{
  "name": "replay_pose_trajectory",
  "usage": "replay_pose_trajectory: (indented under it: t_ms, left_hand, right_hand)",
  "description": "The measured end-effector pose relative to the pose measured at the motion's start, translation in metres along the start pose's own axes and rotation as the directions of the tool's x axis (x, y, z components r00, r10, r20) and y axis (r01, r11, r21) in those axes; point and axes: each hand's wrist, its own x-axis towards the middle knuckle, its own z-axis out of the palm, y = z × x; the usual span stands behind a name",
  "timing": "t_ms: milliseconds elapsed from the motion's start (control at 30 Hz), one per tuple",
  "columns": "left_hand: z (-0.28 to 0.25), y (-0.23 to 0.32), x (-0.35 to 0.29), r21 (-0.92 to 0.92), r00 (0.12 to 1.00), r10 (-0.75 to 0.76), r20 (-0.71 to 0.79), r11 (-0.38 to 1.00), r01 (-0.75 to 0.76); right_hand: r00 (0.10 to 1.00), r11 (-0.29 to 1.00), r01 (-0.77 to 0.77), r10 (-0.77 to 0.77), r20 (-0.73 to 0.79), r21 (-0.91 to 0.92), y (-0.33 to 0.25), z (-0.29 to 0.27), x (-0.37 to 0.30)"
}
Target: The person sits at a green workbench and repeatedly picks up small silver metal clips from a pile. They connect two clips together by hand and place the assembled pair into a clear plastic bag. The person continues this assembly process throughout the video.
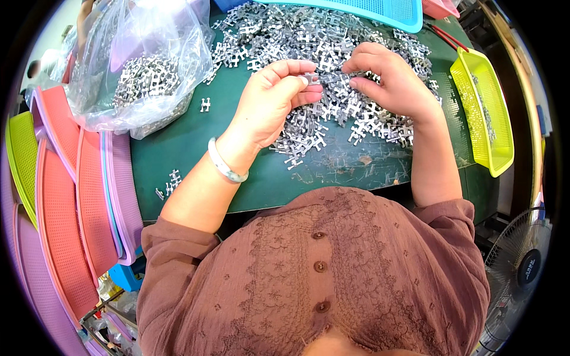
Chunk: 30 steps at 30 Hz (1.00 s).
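My left hand (pixel 270 95), with a pale bangle (pixel 223 163) at its wrist, pinches a small H-shaped metal piece (pixel 311 78) between thumb and fingers. Facing it, my right hand (pixel 392 80) is closed, its fingers curled and thumb drawn in. Whatever lies at those fingertips blends with the pieces behind and cannot be made out. Both hands are over a broad heap of silvery-grey H-shaped metal pieces (pixel 371 121) on the green tabletop (pixel 249 178).
A clear plastic bag (pixel 160 89) of similar pieces sits at the left. Stacked pink and purple baskets (pixel 62 207) flank the table's left side. A blue basket (pixel 380 13) stands at the back; a yellow-green basket (pixel 502 142) and red-handled tool (pixel 448 37) are right. A fan (pixel 519 267) stands lower right.
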Motion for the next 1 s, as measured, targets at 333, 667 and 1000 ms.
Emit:
replay_pose_trajectory:
  t_ms: [333,667,1000]
  left_hand:
    - [0.001,0.003,-0.001,0.095,1.000,-0.022,0.022,0.995,0.020]
    - [0.007,0.008,-0.004,-0.043,0.985,-0.145,0.088,0.988,0.149]
    - [0.004,0.010,-0.004,-0.058,0.985,-0.173,0.007,0.983,0.173]
  right_hand:
    - [0.987,0.986,-0.097,0.112,-0.112,0.137,-0.010,0.009,0.004]
    - [0.923,0.662,-0.095,0.338,-0.183,0.744,-0.024,0.033,0.009]
    - [0.948,0.721,-0.062,0.258,-0.184,0.690,-0.021,0.034,0.008]
